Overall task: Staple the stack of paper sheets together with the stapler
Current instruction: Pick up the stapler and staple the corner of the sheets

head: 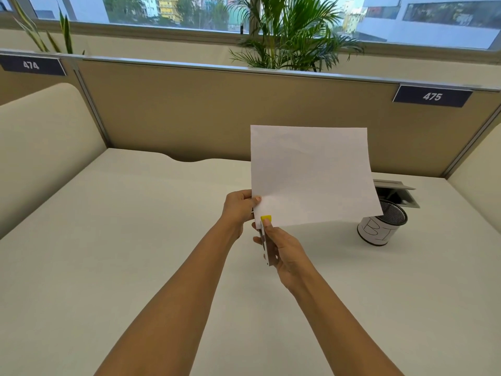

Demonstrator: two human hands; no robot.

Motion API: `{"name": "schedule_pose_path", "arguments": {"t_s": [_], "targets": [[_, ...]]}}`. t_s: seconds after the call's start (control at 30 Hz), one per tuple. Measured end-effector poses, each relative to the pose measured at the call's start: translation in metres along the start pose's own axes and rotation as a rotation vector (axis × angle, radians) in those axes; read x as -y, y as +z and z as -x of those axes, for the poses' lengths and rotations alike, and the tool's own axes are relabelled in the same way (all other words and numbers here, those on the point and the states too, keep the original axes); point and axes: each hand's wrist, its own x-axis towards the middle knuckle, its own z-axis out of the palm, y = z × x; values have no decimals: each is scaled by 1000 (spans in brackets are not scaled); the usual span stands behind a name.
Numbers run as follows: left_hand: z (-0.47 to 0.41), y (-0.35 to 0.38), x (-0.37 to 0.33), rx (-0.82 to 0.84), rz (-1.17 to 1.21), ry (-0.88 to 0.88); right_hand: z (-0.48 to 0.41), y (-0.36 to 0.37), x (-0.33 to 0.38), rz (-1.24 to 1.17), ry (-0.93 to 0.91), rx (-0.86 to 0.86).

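A stack of white paper sheets point(311, 175) is held up in the air above the desk, roughly upright and facing me. My left hand point(240, 210) pinches its lower left edge, thumb on the front. My right hand point(284, 253) grips a white stapler point(267, 244) with a yellow tip. The stapler's jaws sit over the paper's lower left corner, just below my left thumb. The stapler's underside is hidden by my fingers.
A black mesh cup point(382, 226) with a white label stands on the cream desk point(108, 253) to the right, partly behind the paper. An open grey cable hatch point(398, 194) lies behind it. Beige partitions point(189, 109) close off the back and sides.
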Motion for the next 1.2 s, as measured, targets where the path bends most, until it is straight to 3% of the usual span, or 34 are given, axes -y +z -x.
{"name": "schedule_pose_path", "arguments": {"t_s": [1.2], "targets": [[-7,-6,0,42,3,-2,-16,8,-3,-138,46,-36]]}}
